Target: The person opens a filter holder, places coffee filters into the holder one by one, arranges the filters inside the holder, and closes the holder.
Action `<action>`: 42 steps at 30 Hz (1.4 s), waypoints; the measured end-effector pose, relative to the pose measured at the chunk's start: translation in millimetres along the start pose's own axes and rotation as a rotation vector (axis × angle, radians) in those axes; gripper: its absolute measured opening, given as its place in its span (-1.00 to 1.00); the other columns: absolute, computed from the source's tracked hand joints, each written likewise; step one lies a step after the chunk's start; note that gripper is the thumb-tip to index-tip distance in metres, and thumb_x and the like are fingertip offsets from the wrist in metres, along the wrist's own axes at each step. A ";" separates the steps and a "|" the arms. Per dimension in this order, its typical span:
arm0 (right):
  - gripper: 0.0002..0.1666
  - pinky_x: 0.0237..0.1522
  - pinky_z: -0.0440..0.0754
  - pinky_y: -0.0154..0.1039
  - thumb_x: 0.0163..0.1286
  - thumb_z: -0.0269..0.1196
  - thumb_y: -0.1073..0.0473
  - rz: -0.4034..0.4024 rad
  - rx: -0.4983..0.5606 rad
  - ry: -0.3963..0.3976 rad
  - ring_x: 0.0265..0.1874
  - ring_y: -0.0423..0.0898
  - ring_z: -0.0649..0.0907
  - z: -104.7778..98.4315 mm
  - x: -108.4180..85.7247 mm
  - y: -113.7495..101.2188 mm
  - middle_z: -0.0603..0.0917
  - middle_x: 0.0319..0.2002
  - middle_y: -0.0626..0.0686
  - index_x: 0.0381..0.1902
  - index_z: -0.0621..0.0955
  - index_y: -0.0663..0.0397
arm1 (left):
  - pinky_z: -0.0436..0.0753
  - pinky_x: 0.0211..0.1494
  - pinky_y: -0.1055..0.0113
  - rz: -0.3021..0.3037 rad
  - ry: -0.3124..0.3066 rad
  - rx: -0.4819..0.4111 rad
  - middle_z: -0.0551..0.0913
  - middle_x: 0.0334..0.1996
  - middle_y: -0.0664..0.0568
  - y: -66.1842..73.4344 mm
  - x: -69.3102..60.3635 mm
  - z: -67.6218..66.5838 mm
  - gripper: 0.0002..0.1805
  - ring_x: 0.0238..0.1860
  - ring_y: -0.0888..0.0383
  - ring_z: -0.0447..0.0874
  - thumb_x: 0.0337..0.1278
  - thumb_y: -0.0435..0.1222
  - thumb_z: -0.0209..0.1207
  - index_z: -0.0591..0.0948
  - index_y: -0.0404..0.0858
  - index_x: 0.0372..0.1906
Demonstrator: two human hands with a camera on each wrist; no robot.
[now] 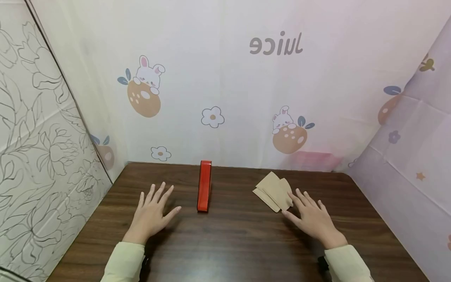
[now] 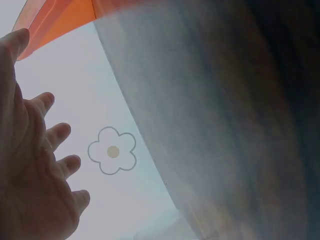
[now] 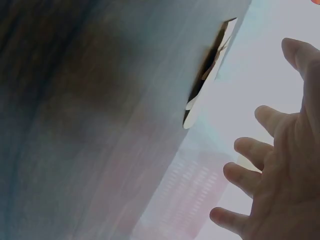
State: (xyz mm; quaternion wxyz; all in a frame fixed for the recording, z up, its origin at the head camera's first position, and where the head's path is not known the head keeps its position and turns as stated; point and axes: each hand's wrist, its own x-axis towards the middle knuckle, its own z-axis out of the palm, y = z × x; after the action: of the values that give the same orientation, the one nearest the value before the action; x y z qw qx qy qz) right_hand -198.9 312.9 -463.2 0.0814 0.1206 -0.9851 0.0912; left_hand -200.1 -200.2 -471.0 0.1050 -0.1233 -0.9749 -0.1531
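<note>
A narrow, bright red object with dark edges [image 1: 204,186], perhaps a box or folder, is on the table left of centre. My left hand [image 1: 149,215] is spread to its left, apart from it and holding nothing. In the left wrist view, part of the red object [image 2: 62,22] shows orange above the thumb. Right of centre lie a few overlapping flat tan paper pieces [image 1: 273,190], like small envelopes. Beside them my right hand [image 1: 313,219] has its fingers spread, fingertips near their right edge. The right wrist view shows the papers [image 3: 210,80] edge-on, apart from the fingers.
The dark wooden table [image 1: 225,243] reaches back to a pale printed curtain [image 1: 211,70]. A line-drawn floral curtain [image 1: 38,156] hangs along the left and a lilac one [image 1: 415,149] along the right. Something pink [image 1: 313,159] shows at the table's back edge.
</note>
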 end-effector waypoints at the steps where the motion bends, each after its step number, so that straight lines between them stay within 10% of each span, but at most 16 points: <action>1: -0.06 0.24 0.07 0.49 0.39 0.07 -0.48 -0.001 0.003 0.000 0.44 0.31 0.23 -0.9 0.3 -0.7 0.24 0.50 0.22 0.51 0.33 -0.05 | -0.20 0.44 -0.34 0.002 0.004 0.002 0.11 0.56 -0.13 0.2 0.5 -0.3 -0.14 0.55 -0.27 -0.13 0.31 0.31 0.02 0.22 -0.02 0.56; 16: -0.20 0.14 0.27 0.48 0.38 0.24 -0.29 -0.101 0.010 0.116 0.34 0.33 0.38 1.9 1.0 -12.2 0.37 0.43 0.24 0.44 0.43 -0.04 | -0.10 0.47 -0.28 0.057 0.051 0.029 0.23 0.51 -0.12 1.3 11.8 -2.1 -0.13 0.54 -0.21 -0.02 0.30 0.34 0.00 0.25 -0.04 0.55; 26: -0.22 0.17 0.28 0.46 0.42 0.20 -0.30 -0.115 0.065 0.050 0.38 0.32 0.35 -3.5 1.7 -25.9 0.38 0.41 0.25 0.41 0.45 0.02 | 0.02 0.47 -0.23 0.121 0.094 0.050 0.33 0.45 -0.12 -2.4 18.7 -0.1 -0.17 0.50 -0.19 0.12 0.28 0.26 0.11 0.34 -0.12 0.50; 42: -0.31 0.03 0.42 0.43 0.43 0.22 -0.24 -0.257 0.123 0.080 0.24 0.36 0.47 9.5 10.8 -37.0 0.45 0.33 0.30 0.30 0.52 0.09 | 0.17 0.38 -0.31 0.134 0.079 -0.115 0.42 0.38 -0.18 -4.5 24.4 2.3 -0.30 0.44 -0.24 0.25 0.28 0.05 0.26 0.42 -0.12 0.44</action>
State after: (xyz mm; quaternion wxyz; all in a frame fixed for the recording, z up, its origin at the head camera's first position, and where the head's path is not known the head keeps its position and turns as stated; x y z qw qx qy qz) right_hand -201.2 273.4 -464.6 0.1239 0.2467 -0.9502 0.1448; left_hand -224.8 -198.5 -468.5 0.1461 -0.1880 -0.9491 -0.2064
